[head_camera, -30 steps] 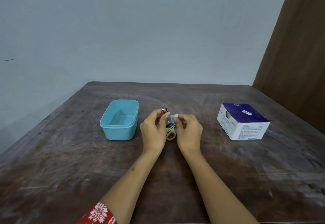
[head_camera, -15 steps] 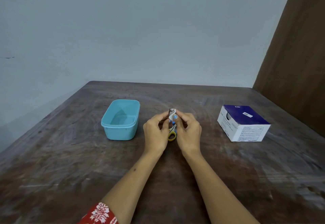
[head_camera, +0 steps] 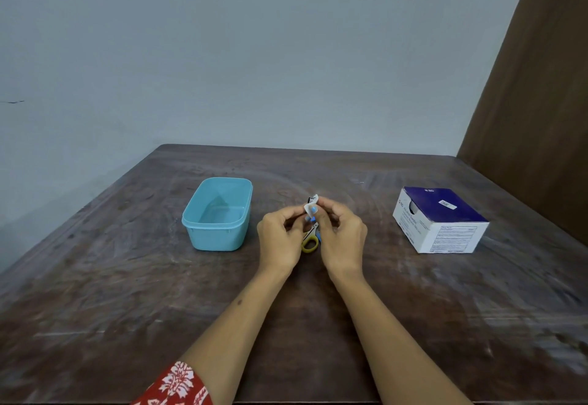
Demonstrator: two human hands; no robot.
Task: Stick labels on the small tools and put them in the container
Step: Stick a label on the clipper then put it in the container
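Cardboard box [head_camera: 440, 218]: "BD" legible in white on the dark blue top, and again beside a round logo on the white side; remaining side and front print too small to read, possibly product details; small top sticker [head_camera: 447, 204] illegible.

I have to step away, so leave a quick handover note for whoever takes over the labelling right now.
Left hand and right hand: together above the table, both pinching a small dark tool with a white label being wrapped on it.
Scissors with yellow handles: on the table under the hands, no label visible.
Blue container: left of the hands, nothing in it.
Blue and white box: to the right.
Left: finish this label, label the scissors, put both in the container.
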